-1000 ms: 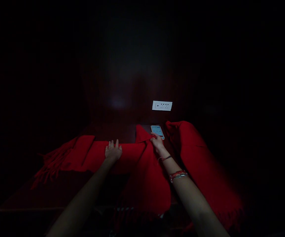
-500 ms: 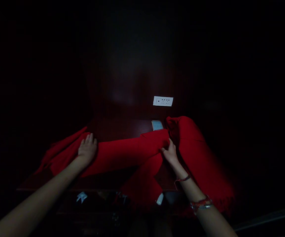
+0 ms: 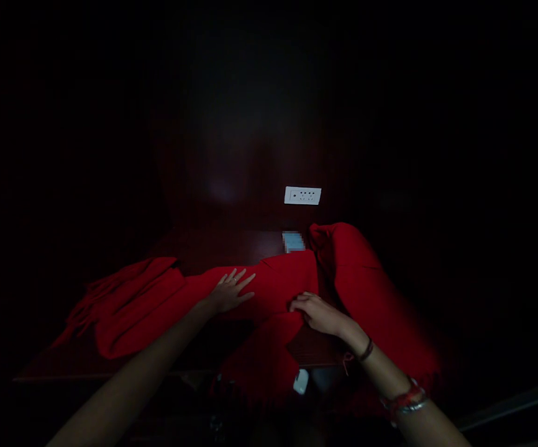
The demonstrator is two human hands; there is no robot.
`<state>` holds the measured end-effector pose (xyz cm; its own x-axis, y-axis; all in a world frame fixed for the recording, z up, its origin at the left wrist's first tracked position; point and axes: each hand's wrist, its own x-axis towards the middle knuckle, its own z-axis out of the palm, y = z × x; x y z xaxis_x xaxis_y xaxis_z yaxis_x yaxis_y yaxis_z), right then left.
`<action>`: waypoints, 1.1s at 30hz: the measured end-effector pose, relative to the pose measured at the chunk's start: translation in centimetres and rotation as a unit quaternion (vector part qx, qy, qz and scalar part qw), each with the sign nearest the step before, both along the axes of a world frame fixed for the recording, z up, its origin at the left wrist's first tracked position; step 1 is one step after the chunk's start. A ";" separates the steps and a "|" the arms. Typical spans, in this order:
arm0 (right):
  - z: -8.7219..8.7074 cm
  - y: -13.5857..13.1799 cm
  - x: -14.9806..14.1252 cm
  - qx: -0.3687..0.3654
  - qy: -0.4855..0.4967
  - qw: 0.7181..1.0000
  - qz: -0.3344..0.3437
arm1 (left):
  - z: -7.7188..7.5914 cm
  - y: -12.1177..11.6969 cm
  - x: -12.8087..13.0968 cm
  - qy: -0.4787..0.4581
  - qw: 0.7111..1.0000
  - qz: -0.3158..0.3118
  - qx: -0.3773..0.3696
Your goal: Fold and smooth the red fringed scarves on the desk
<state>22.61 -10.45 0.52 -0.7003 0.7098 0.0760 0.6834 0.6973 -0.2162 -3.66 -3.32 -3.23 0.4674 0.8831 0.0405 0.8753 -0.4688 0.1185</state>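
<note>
A long red scarf (image 3: pixel 278 279) with fringed ends lies across a dark wooden shelf (image 3: pixel 232 239). One fringed end fans out to the left; another part hangs over the front edge. My left hand (image 3: pixel 234 292) rests palm down on the middle of the scarf, fingers spread. At the scarf's lower right edge, my right hand (image 3: pixel 318 313) has its fingers curled in on the cloth near the fold. A second red fringed cloth (image 3: pixel 366 285) drapes just right of my right hand and reaches down past the shelf edge.
A white socket panel (image 3: pixel 302 195) is on the dark wall behind the shelf. A small pale blue item (image 3: pixel 293 241) lies behind the scarf. Below the shelf edge shows a white object (image 3: pixel 300 381). Much of the surroundings is too dark to make out.
My left hand has slid right, from the scarf's left part to its middle. My right hand has moved down from the upper right corner to the lower edge, its fingers now curled inward.
</note>
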 end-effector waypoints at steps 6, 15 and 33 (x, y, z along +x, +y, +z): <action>0.4 -1.5 3.2 0.017 -0.074 0.996 -0.043 | 0.4 0.4 -1.5 -0.018 0.999 0.008 -0.029; 2.9 0.1 1.5 0.025 0.074 0.981 -0.178 | 1.0 0.8 2.7 -0.083 0.996 -0.001 -0.019; -0.6 7.7 1.2 0.080 0.172 0.879 -0.437 | 1.6 6.4 10.0 -0.313 0.944 0.095 -0.045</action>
<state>23.77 -2.73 -0.05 0.1909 0.9265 0.3242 0.8864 -0.0208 -0.4625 6.38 3.03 -1.61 0.2105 0.9614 0.1770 0.6879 -0.2743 0.6720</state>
